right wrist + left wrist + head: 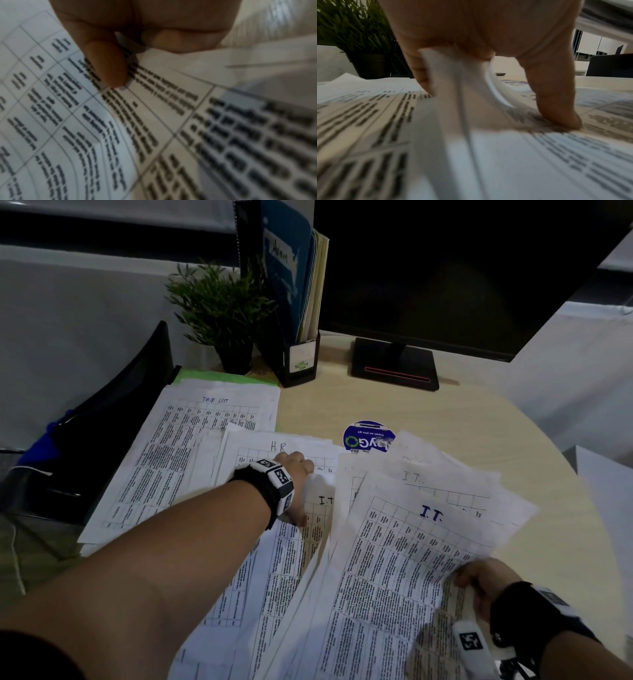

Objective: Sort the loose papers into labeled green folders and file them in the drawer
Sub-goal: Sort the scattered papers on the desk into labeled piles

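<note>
Loose printed sheets cover the near half of the desk. My left hand [300, 486] reaches into the middle pile and curls the top edge of a sheet marked I.T [320, 508] between fingers and palm. In the left wrist view its thumb [556, 108] presses on the page and the lifted paper edge [447, 75] bends under the fingers. My right hand [478, 577] pinches the right edge of a fanned I.T. stack [404, 559], thumb [106, 65] on top. An H.R sheet [270, 450] and a task-list sheet [185, 453] lie further left, over a green folder [222, 377].
A potted plant [219, 313] and a black file holder with folders [301, 357] stand at the back. The dark monitor [445, 268] and its base [394, 368] are behind on the right. A round blue sticker [366, 436] sits mid-desk. A black tray [113, 419] lies at the left edge.
</note>
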{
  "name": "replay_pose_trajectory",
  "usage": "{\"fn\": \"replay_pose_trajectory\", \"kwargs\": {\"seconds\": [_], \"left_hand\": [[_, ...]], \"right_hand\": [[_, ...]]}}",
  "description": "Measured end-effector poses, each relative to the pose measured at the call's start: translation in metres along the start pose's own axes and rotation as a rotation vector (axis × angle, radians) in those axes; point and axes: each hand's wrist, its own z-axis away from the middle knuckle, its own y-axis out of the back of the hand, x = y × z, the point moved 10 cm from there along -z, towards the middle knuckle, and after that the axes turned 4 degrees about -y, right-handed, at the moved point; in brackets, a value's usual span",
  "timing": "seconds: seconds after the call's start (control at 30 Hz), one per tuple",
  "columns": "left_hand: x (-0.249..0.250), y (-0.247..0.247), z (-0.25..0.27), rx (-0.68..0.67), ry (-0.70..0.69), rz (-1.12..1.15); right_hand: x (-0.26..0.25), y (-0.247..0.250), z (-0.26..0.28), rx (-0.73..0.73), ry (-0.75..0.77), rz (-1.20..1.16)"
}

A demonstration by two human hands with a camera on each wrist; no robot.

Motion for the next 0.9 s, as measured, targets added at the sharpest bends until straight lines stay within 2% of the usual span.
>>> {"fn": "replay_pose_trajectory", "kwargs": {"seconds": [0.2,0.23,0.37,0.63,0.77,0.83,0.9], "left_hand": [[-0.004,-0.003,-0.004,-0.067,0.042,0.024],[-0.004,-0.004,-0.005,-0.075,0.049,0.006],[-0.002,0.001,-0.004,-0.050,0.035,-0.109],[0.005,0.000,-0.004,-0.092,0.066,-0.123],[0.012,-0.004,0.007,-0.094,0.028,0.152],[0.004,-0.005,0.017,-0.091,0.069,0.475],[-0.008,-0.005,0.032,-0.092,0.121,0.900]], "right_hand": [[0.004,-0.001,-0.015,-0.043,0.012,-0.010],[0.010,-0.001,-0.029,-0.071,0.016,-0.016],[0.008,-0.005,-0.025,-0.110,0.028,0.016],[-0.009,-0.002,0.009,0.000,0.045,-0.007],[-0.011,0.003,0.012,0.029,0.062,0.019],[-0.012,0.002,0.015,0.018,0.060,0.015],[-0.013,0.001,0.014,0.002,0.050,0.003]]}}
